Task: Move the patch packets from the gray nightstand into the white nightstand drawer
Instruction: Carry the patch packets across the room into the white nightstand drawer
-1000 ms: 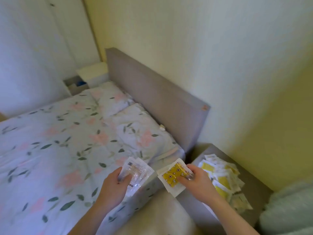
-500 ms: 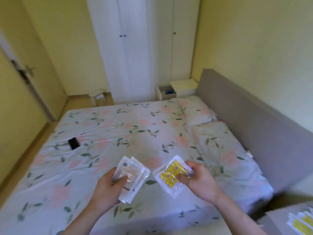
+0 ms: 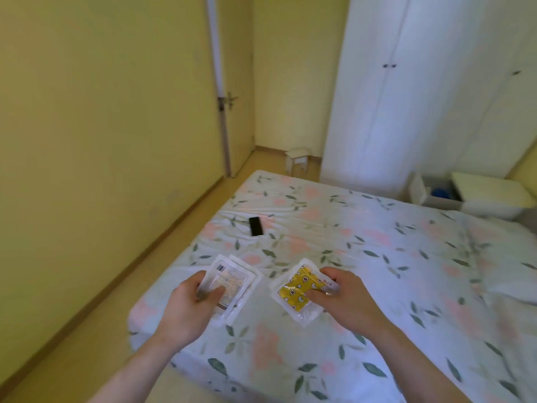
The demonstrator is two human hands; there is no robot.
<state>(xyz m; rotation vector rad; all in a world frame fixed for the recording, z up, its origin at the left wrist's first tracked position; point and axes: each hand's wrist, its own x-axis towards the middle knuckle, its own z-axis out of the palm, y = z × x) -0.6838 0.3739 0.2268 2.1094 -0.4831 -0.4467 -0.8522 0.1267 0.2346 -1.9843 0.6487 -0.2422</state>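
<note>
Left hand (image 3: 186,311) grips white packets (image 3: 232,283); right hand (image 3: 345,298) pinches yellow packet (image 3: 299,287).

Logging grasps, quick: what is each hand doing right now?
Left hand: grips a stack of clear packets.
Right hand: grips the yellow patch packet.

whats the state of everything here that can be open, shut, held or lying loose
left hand: grips a stack of clear packets
right hand: pinches a yellow packet
white nightstand drawer: pulled open, something blue inside
wardrobe: doors closed
door: looks closed
black phone: lying flat on the bed
white stool: standing upright on the floor
</note>
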